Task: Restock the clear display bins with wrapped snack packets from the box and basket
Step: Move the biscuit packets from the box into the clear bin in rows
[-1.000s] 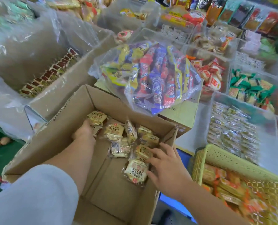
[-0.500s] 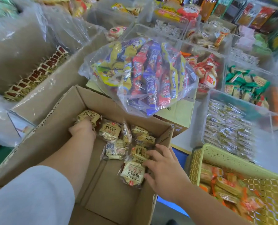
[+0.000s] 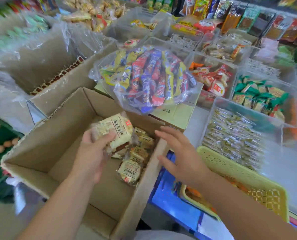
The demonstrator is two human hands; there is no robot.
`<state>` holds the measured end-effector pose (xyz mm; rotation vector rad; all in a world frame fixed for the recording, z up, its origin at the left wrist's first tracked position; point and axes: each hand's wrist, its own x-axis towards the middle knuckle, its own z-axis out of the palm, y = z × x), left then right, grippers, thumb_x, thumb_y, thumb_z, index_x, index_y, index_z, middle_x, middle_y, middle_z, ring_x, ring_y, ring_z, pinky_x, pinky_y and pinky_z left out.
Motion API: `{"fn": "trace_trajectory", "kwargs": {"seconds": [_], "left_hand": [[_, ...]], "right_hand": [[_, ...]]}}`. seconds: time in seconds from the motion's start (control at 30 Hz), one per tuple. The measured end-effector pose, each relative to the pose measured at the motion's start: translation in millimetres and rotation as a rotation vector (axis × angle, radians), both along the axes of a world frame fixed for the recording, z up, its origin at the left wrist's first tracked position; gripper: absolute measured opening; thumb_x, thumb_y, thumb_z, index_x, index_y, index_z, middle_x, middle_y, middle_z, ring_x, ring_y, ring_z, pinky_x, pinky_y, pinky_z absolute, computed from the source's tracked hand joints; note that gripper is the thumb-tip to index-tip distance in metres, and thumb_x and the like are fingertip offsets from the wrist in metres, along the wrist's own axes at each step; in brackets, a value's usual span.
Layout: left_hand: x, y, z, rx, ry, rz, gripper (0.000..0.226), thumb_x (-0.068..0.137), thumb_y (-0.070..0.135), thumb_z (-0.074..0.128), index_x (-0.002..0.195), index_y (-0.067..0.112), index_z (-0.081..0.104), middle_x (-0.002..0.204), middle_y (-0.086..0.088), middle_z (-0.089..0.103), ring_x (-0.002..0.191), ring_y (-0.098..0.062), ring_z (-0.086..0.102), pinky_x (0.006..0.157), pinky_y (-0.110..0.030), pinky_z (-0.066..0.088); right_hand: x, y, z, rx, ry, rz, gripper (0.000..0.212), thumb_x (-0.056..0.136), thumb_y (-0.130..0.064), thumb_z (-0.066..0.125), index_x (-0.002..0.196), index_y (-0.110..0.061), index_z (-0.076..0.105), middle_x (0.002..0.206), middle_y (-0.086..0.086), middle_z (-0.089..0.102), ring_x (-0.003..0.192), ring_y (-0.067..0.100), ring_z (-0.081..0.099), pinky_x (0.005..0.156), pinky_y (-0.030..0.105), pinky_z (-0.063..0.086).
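Left hand (image 3: pixel 94 153): fingers curled round a bunch of wrapped packets (image 3: pixel 115 131), above the cardboard box (image 3: pixel 57 135); right hand (image 3: pixel 179 153): spread, empty, over the box's right wall, nearer the clear bin (image 3: pixel 213 115) of like packets lying rightward; yellow basket (image 3: pixel 231 170) just beside that bin; loose packets (image 3: pixel 129 170) lie in the box; bagged snack sticks (image 3: pixel 147 75) ahead.

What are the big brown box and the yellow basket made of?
The brown box looks like matte corrugated cardboard: creased flaps and a rough torn edge. The yellow basket is probably moulded plastic: smooth, slightly shiny, with a lattice of holes.
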<state>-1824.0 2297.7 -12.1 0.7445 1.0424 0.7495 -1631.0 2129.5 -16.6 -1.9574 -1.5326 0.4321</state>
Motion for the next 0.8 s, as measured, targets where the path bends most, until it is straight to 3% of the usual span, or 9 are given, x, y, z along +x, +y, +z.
{"fn": "trace_trajectory", "kwargs": {"seconds": [0.1,0.17,0.23,0.33,0.43,0.53,0.63,0.7,0.8], "left_hand": [[15,-60,27,-0.046,-0.020,-0.218,0.064,0.067,0.020,0.082,0.127,0.021,0.061,0.110,-0.007,0.079,0.087,-0.021,0.079,0.059,-0.029,0.061],[32,-95,34,-0.046,0.000,-0.354,0.063,0.070,0.018,0.081,0.130,0.021,0.062,0.113,-0.009,0.078,0.092,-0.023,0.078,0.068,-0.035,0.061],[53,-128,36,-0.022,0.055,-0.470,0.061,0.075,0.019,0.080,0.133,0.021,0.060,0.118,-0.010,0.077,0.103,-0.028,0.076,0.082,-0.043,0.059],[84,-171,32,-0.057,0.046,-0.546,0.051,0.085,0.016,0.075,0.135,0.018,0.061,0.123,-0.017,0.074,0.111,-0.038,0.071,0.082,-0.050,0.063],[106,-199,26,-0.180,0.054,-0.548,0.050,0.090,0.033,0.070,0.134,0.011,0.064,0.126,-0.022,0.071,0.118,-0.044,0.067,0.105,-0.065,0.048],[132,-212,20,-0.252,0.119,-0.497,0.045,0.088,0.044,0.068,0.117,0.012,0.077,0.116,-0.017,0.076,0.103,-0.036,0.075,0.101,-0.057,0.052],[162,-215,6,-0.141,0.219,-0.433,0.027,0.097,0.032,0.064,0.117,0.016,0.073,0.101,-0.010,0.080,0.074,-0.023,0.077,0.069,-0.039,0.057],[181,-210,-4,-0.074,0.255,-0.416,0.021,0.099,0.026,0.063,0.118,0.017,0.069,0.102,-0.010,0.080,0.072,-0.021,0.077,0.059,-0.033,0.055],[211,-196,-18,0.037,0.308,-0.413,0.021,0.099,0.019,0.064,0.120,0.023,0.064,0.101,-0.004,0.080,0.080,-0.021,0.078,0.062,-0.034,0.057]], "right_hand": [[24,-40,20,0.084,-0.119,0.082,0.078,0.089,-0.027,0.075,0.154,-0.038,0.033,0.165,-0.007,0.024,0.147,0.012,0.032,0.117,0.023,0.029],[36,-68,28,0.114,-0.207,0.137,0.079,0.088,-0.025,0.076,0.154,-0.035,0.036,0.166,0.000,0.024,0.149,0.016,0.029,0.118,0.017,0.018],[49,-94,30,0.139,-0.264,0.194,0.073,0.085,-0.019,0.078,0.150,-0.027,0.047,0.164,0.006,0.029,0.150,0.024,0.030,0.121,0.029,0.022],[71,-136,27,0.145,-0.297,0.247,0.066,0.079,-0.014,0.082,0.140,-0.022,0.060,0.159,0.006,0.038,0.149,0.034,0.032,0.117,0.052,0.034],[91,-174,23,0.143,-0.243,0.223,0.056,0.085,-0.017,0.074,0.139,-0.024,0.061,0.158,-0.001,0.041,0.152,0.028,0.028,0.112,0.057,0.040],[109,-201,18,0.214,-0.153,0.107,0.044,0.094,-0.024,0.062,0.138,-0.022,0.060,0.149,-0.004,0.053,0.149,0.021,0.034,0.116,0.047,0.038],[132,-217,10,0.266,-0.032,-0.066,0.037,0.098,-0.023,0.060,0.134,-0.022,0.059,0.136,-0.003,0.060,0.135,0.017,0.051,0.113,0.032,0.040],[152,-225,7,0.243,0.061,-0.175,0.040,0.097,-0.016,0.063,0.134,-0.028,0.055,0.131,-0.007,0.057,0.113,0.000,0.058,0.101,0.017,0.044],[193,-229,-1,0.182,0.053,-0.345,0.039,0.097,-0.012,0.065,0.133,-0.027,0.060,0.124,-0.007,0.056,0.097,-0.016,0.055,0.085,-0.001,0.037]]}}
